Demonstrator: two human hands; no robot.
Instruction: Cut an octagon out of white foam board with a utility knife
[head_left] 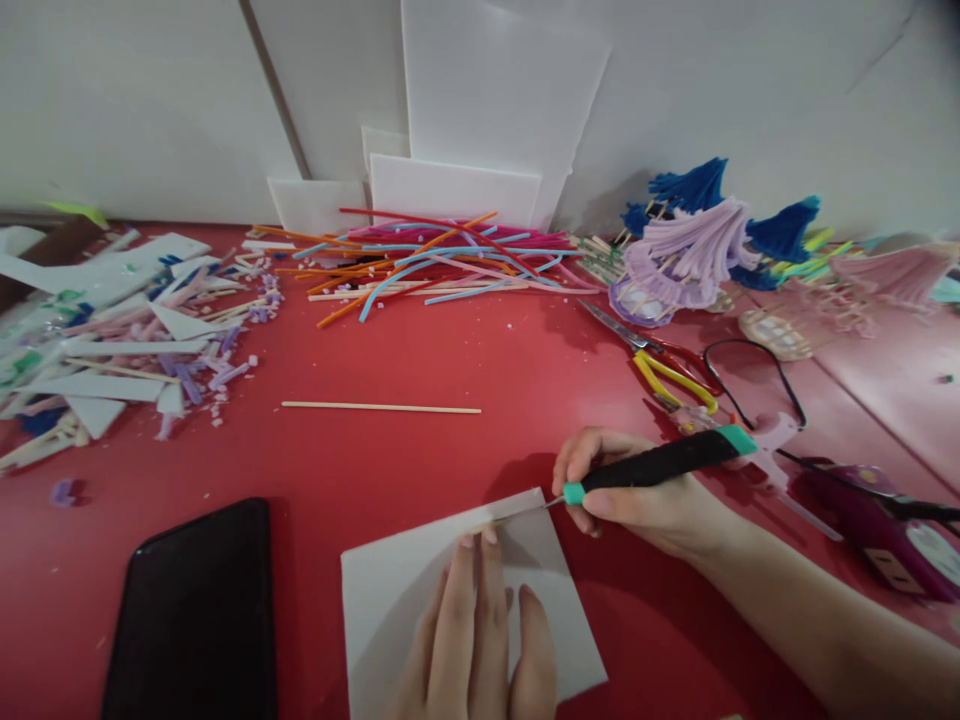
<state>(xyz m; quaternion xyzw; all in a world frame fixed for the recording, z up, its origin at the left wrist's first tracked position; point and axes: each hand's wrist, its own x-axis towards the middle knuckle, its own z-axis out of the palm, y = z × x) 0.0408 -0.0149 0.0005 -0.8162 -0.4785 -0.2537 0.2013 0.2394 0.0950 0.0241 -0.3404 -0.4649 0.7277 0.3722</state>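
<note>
My left hand [480, 640] lies on a white board [375, 590], fingers stretched out and fingertips near its far edge. In my right hand [637, 500] is a craft knife [667, 462] with a black and green handle, gripped between thumb and fingers. Its thin metal tip points left and meets the board's far strip, close to my left fingertips. A thin wooden stick [381, 407] lies on the red table beyond the board. The underside of my left palm is hidden.
A black phone [195, 610] lies at left, below a pile of scraps [150, 340]. Coloured pipe cleaners [450, 250] are heaped at the back. On the right are yellow-handled pliers [675, 380], a lilac fuzzy-roofed model [682, 260] and a maroon object [862, 510] with a cord.
</note>
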